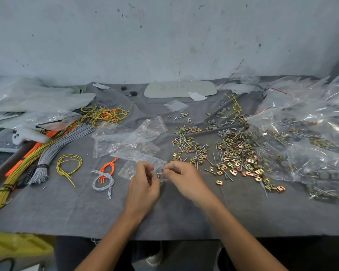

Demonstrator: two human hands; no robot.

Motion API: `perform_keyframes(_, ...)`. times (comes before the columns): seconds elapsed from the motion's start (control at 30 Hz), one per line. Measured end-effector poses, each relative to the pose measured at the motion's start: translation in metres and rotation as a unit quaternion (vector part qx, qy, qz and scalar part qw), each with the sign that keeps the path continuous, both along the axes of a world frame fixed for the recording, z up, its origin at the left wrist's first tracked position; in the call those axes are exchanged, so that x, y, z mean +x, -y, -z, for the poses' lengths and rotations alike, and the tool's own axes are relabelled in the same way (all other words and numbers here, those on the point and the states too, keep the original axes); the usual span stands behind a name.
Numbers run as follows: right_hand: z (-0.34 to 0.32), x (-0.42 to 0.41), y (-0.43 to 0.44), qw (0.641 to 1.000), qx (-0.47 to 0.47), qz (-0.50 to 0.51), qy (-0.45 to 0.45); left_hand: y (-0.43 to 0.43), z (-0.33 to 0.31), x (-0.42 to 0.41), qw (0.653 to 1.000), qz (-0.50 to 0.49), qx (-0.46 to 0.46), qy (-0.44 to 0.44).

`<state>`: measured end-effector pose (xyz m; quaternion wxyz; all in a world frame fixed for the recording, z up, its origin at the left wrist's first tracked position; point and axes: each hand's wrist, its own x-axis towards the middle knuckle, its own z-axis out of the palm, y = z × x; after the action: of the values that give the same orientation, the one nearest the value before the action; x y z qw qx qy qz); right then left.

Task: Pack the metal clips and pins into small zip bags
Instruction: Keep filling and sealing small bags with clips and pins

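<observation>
A small clear zip bag (159,169) hangs between my two hands above the grey cloth, near the table's middle. My left hand (144,184) pinches its left side. My right hand (181,176) pinches its right side, fingertips at the bag's mouth. Something small and metallic shows inside the bag, too blurred to name. A loose heap of brass-coloured metal clips (237,159) mixed with silver pins (186,141) spreads just right of my hands. More small zip bags (125,141) lie in a pile behind my left hand.
Large clear bags of clips and pins (311,137) crowd the right side. Bundles of yellow, grey and orange cords (45,153) lie at the left, with loose cord loops (104,178) near my left hand. A white game controller (25,134) and plastic sheets sit far left. The cloth's front edge runs below my wrists.
</observation>
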<state>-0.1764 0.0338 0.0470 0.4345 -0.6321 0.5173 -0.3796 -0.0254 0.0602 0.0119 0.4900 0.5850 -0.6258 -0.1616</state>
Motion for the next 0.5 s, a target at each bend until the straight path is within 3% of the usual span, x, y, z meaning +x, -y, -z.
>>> perform_keyframes(0.17,0.008,-0.009,-0.002,0.996,-0.063,0.039,-0.053,0.000,-0.001,0.000,1.000,0.004,-0.003,-0.004)
perform_keyframes(0.4,0.005,0.000,0.000,0.943,-0.154,0.013,-0.296,-0.001,0.000,0.000,1.000,-0.002,-0.005,-0.001)
perform_keyframes(0.5,0.003,0.011,-0.003,0.949,-0.180,0.004,-0.260,0.000,0.001,0.000,1.000,-0.005,0.004,-0.010)
